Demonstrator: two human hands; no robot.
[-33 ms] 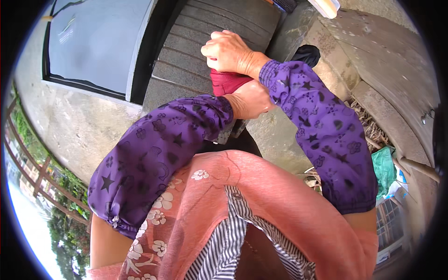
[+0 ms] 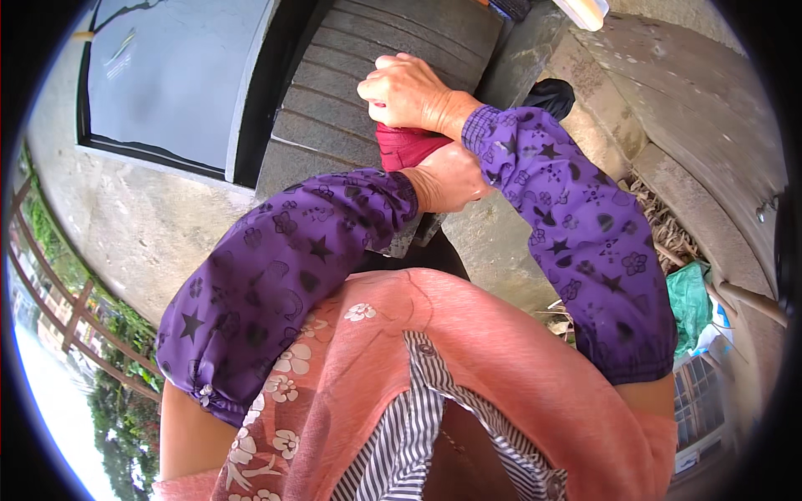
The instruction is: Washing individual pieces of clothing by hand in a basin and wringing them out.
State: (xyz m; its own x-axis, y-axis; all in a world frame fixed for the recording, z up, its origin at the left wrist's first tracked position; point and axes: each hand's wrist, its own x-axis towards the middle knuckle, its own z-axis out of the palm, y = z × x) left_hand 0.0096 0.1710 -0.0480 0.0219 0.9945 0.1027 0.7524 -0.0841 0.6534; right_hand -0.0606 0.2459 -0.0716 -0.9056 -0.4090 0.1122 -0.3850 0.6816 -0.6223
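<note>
A dark red cloth is bunched between my two hands above a grey ridged slab. My right hand is closed in a fist on the far end of the cloth, a scrap of red showing between its fingers. Nearer to me, my left hand is closed at the lower end of the cloth, beneath my right wrist. Most of the left fingers are hidden. Purple patterned oversleeves cover both forearms.
A dark-framed basin of greyish water lies left of the slab. A black bundle sits by the concrete ledge at the right. Beyond are dry twigs and a green plastic bag. A wooden railing runs along the left.
</note>
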